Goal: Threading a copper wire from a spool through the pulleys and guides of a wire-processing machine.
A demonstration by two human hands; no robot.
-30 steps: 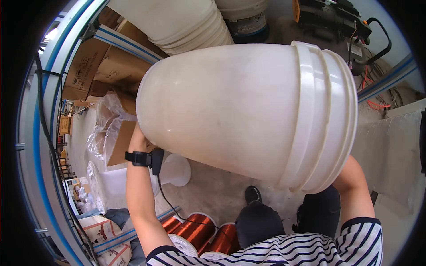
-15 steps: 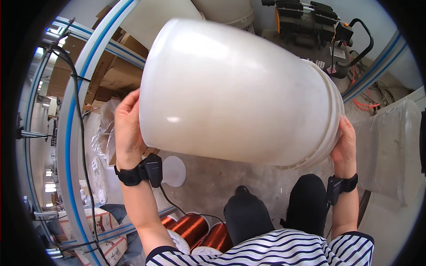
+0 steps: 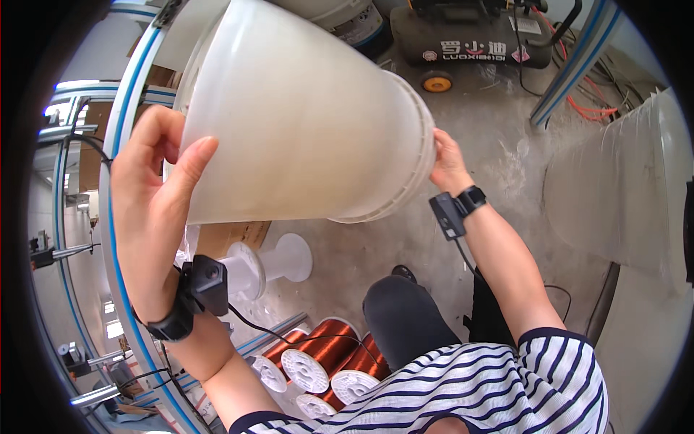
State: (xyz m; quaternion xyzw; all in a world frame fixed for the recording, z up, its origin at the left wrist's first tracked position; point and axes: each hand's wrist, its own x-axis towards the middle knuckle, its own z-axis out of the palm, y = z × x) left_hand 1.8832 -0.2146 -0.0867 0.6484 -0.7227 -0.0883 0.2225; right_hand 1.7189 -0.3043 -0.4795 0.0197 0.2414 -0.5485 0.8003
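Observation:
A large white plastic bucket point(image 3: 289, 123) hangs sideways between my two hands above the floor. My left hand point(image 3: 155, 170) grips its left end, the thumb lying on the outer wall and the fingers bent round the edge. At the ribbed end on the right, my right hand point(image 3: 450, 160) holds the bucket, its fingers partly hidden behind the rim. Black straps with small dark devices sit on both wrists, each with a cable. The inside of the bucket is hidden from view.
Below stand several spools of copper wire point(image 3: 318, 347) and white empty spools point(image 3: 285, 258). An aluminium frame post point(image 3: 130, 108) rises close by my left arm. At the back is a black air compressor point(image 3: 470, 40); a translucent plastic-covered bin point(image 3: 607, 181) stands right.
The bucket has moved left and up in view, and both hands have gone left with it. My left thumb now shows on its wall. More of the compressor and spools shows.

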